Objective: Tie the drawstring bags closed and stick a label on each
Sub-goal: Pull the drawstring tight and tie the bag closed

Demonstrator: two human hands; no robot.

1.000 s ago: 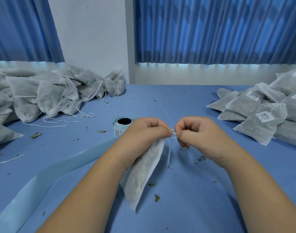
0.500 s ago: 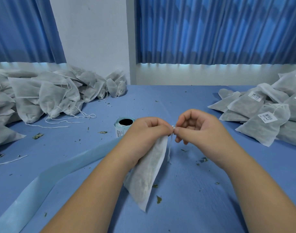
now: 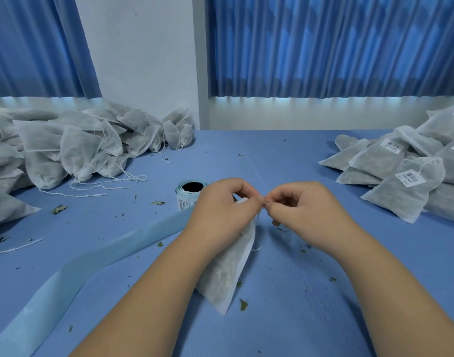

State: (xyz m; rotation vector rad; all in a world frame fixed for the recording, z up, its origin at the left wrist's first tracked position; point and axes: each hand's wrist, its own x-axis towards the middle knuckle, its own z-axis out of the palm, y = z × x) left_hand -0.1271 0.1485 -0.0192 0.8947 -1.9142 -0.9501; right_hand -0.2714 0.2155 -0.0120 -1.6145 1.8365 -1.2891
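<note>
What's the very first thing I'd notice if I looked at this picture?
Two hands right in the middle: the left hand holds a white bag above the blue table, and the right hand pinches its drawstring at the top. Then the two heaps of bags, a plain pile far left and a labelled pile far right.

The table [image 3: 285, 161] is blue, and the curtains [image 3: 323, 45] are blue with darker stripes. The bags [image 3: 74, 148] are pale grey-white, the labels [image 3: 409, 178] white with black barcodes, and the backing strip [image 3: 92, 258] light blue.
</note>
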